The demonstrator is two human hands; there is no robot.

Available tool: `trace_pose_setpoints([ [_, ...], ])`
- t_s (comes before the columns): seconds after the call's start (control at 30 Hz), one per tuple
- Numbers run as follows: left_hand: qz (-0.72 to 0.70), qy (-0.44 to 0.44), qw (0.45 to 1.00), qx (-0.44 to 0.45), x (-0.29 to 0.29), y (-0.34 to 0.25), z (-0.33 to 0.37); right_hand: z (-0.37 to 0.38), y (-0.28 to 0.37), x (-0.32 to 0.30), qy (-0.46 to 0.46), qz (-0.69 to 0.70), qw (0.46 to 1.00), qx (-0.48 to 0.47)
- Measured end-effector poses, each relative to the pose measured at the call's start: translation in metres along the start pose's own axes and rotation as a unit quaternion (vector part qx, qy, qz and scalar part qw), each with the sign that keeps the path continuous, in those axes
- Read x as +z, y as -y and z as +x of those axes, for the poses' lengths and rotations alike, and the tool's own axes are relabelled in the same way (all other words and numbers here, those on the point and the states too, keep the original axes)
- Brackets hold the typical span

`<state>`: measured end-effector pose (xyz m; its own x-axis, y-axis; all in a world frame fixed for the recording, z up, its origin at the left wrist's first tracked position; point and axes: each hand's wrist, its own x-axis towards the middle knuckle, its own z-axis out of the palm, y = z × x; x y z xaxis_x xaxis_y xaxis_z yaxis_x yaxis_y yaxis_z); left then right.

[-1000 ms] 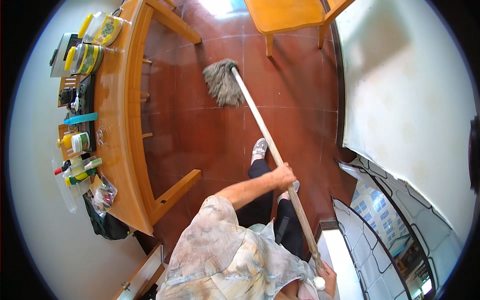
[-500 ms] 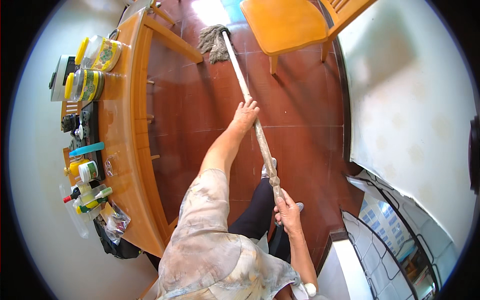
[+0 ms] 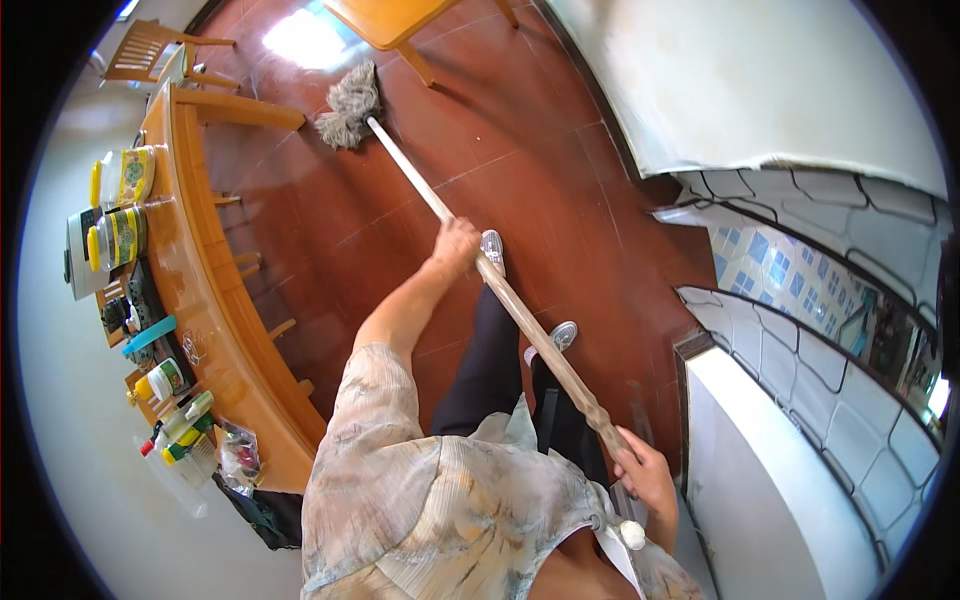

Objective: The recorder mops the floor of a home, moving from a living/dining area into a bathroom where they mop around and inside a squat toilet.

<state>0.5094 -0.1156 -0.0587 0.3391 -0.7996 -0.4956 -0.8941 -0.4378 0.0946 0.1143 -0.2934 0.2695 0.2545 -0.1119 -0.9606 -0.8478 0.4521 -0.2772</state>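
A long wooden-handled mop slants across the view, from low right up to its grey string head, which rests on the reddish-brown tiled floor. My left hand is closed round the middle of the handle. Lower down, near the knobbly end of the handle, my right hand grips it close to my right side. Both my feet, in grey shoes, stand under and beside the handle.
Along the left runs a wooden table bearing jars with yellow lids, bottles and bags. An orange wooden chair stands ahead, another chair at far left. A white wall and a doorway with patterned curtains lie right.
The mop head has been drawn nearer and to the left, and the right hand has moved down and right. The view has turned, bringing more of the doorway in.
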Motion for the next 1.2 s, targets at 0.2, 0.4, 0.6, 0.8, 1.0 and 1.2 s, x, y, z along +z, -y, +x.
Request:
trace_pose_setpoints([
  [0.2,-0.053,-0.014,0.979,0.196,0.007,-0.204,-0.037,-0.118,-0.136,-0.091,-0.134,0.022,0.989,0.066],
  [0.4,-0.074,0.087,0.933,0.341,-0.021,-0.405,-0.067,-0.258,-0.268,-0.122,-0.197,0.147,0.952,0.183],
  [0.6,-0.05,0.225,0.841,0.49,-0.043,-0.522,-0.119,-0.251,-0.292,-0.128,-0.239,0.176,0.941,0.162],
  [0.8,-0.094,0.251,0.774,0.574,-0.069,-0.531,-0.121,-0.253,-0.263,-0.133,-0.294,0.174,0.925,0.168],
  [1.0,-0.083,0.274,0.769,0.572,-0.105,-0.464,-0.039,-0.228,-0.212,-0.133,-0.324,0.163,0.915,0.177],
  [1.2,-0.077,0.233,0.839,0.485,-0.132,-0.379,0.06,-0.206,-0.169,-0.111,-0.35,0.154,0.906,0.184],
])
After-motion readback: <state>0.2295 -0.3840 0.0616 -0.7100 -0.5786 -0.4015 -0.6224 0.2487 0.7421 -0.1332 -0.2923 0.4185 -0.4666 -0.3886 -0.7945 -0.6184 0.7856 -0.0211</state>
